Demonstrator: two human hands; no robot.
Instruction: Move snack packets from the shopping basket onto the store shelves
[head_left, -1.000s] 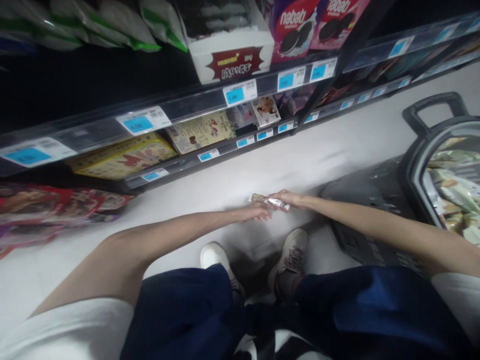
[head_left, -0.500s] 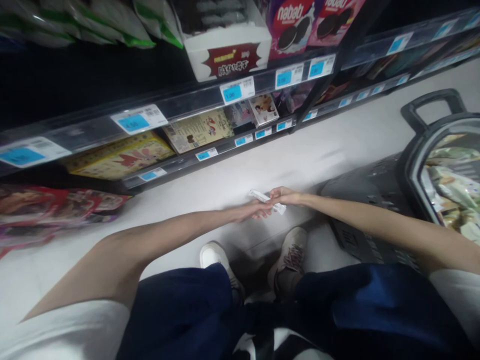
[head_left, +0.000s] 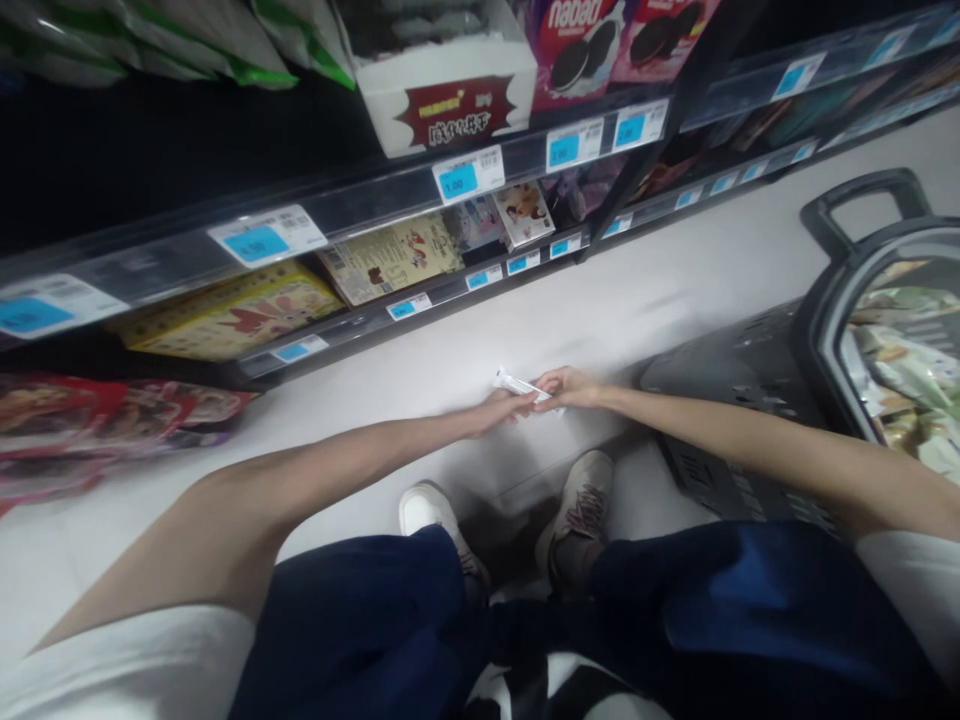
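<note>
Out in front of me, over the pale floor, a narrow white strip (head_left: 511, 380) is held between both hands. Whether it is a slim packet or a folded label I cannot tell. My left hand (head_left: 499, 412) pinches it from the left, thumb on top near the middle. From the other side, the fingers of my right hand (head_left: 571, 388) close on its right part and cover much of that end. The strip's upper left end sticks out past my fingers. My two hands touch or nearly touch each other.
A dark shelf unit runs across the front, with price tags (head_left: 469, 174), a white carton (head_left: 450, 105), biscuit boxes (head_left: 574, 60) and yellow boxes (head_left: 232, 318). Red packages (head_left: 112, 425) stand at left. A grey basket (head_left: 739, 365) holding several packets stands at right. My shoes (head_left: 427, 510) are below.
The strip has turned in my fingers, and its right end is now mostly covered. My left fingers have curled in more, and the right hand lies slightly further left.
</note>
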